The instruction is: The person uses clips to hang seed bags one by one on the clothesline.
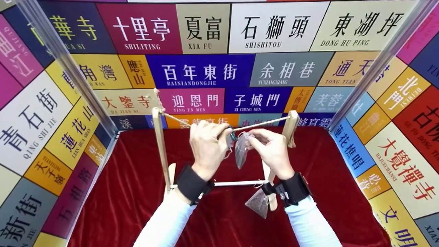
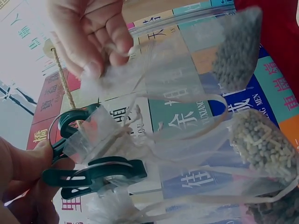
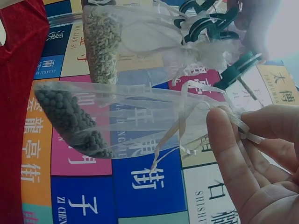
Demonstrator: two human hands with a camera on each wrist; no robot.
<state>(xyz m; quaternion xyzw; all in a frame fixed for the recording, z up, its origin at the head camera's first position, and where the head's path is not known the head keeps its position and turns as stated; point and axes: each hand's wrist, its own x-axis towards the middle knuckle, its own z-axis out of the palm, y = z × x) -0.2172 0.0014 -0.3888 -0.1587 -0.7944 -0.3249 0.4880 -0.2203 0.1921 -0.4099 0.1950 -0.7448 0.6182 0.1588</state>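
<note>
Sheer pouch (image 3: 114,122) in your right hand (image 1: 270,150), green clip (image 2: 80,114) in your left hand (image 1: 207,145).
Your right thumb and fingers pinch the pouch's drawstring top; the pouch, dark pellets in its bottom, hangs just below the cord (image 1: 264,124). Your left thumb and finger grip the clip at that cord, which spans the posts of a wooden frame (image 1: 160,147).

head is looking forward-down, farthest back | left wrist, right wrist are facing in close from opposite sides, sharing green clips (image 2: 105,171)
</note>
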